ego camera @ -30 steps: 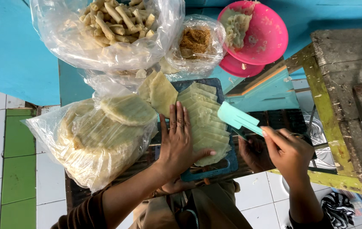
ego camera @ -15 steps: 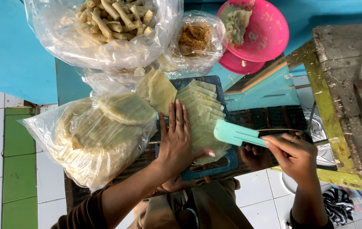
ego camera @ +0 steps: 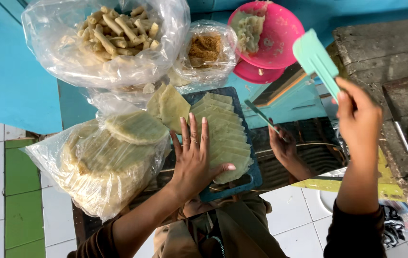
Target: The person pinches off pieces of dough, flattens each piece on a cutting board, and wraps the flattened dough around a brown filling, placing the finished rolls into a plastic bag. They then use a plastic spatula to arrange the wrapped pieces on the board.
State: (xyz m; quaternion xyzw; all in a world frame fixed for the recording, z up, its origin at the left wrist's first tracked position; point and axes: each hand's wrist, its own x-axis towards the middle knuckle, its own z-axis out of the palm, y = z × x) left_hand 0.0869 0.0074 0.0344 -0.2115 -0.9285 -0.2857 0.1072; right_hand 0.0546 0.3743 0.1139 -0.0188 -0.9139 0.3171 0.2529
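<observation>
Left hand (ego camera: 193,160) lies flat, fingers spread; right hand (ego camera: 359,119) raised, fingers closed.

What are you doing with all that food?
A person's left hand presses flat on a row of thin, pale wrappers laid overlapping on a dark blue board. The right hand holds a mint green spatula up in the air. Bags of wrappers and rolled snacks sit nearby.

pale yellow-green wrappers (ego camera: 223,138) lie on a dark blue board (ego camera: 252,179). the spatula (ego camera: 316,59) is mint green, the bowl (ego camera: 280,40) bright pink. the rolls (ego camera: 118,28) are beige inside a clear bag. the worktop (ego camera: 304,143) is glossy black, the floor (ego camera: 3,162) white with green tiles.
</observation>
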